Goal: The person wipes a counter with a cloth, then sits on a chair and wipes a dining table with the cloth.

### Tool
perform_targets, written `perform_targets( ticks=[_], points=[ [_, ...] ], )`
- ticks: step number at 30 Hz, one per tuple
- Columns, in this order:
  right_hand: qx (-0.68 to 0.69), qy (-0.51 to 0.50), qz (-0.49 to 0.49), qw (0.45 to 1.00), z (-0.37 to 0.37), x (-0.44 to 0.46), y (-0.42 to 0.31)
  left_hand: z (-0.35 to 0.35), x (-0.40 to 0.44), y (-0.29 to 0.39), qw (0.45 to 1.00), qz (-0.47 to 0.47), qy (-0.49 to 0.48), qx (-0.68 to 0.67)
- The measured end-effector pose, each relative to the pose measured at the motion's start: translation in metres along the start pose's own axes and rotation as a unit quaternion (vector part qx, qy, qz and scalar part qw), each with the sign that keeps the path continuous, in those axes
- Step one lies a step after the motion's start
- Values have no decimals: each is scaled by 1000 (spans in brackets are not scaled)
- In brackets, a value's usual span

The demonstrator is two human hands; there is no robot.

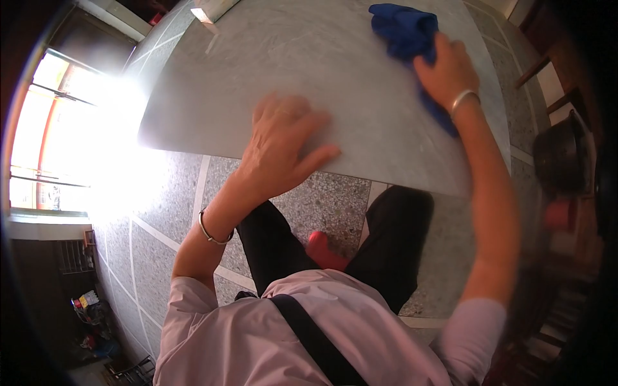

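Note:
My right hand (449,74) is on a crumpled blue cloth (402,29) at the right side of the grey tabletop (257,61). Its fingers press over the cloth, and part of the fabric trails down beside the wrist. A silver bangle circles that wrist. Over the near edge of the tabletop is my left hand (281,141), palm down, with the thumb stretched out to the side and nothing held. Its fingertips are blurred, so I cannot tell whether they touch the surface. A thin bracelet (212,228) sits on the left forearm.
A pale box-like object (215,8) stands at the far left of the tabletop. Bright light enters by a window (51,135) at left. Below are speckled floor tiles (335,206) and a red object (325,251) between my legs. A dark pot (563,154) is at right.

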State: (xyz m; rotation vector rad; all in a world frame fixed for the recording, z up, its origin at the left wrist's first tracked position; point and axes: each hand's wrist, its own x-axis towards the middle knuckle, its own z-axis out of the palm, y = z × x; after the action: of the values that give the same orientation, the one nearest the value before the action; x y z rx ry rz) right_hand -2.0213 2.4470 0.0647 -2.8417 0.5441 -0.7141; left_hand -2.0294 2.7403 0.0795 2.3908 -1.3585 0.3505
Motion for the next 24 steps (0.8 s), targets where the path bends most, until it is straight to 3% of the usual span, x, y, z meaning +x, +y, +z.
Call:
perform_targets(
  ticks=[24],
  points=[
    [-5,-9,7,1000,2,0,1,13,17,19,999,-11,-15,42]
  ],
)
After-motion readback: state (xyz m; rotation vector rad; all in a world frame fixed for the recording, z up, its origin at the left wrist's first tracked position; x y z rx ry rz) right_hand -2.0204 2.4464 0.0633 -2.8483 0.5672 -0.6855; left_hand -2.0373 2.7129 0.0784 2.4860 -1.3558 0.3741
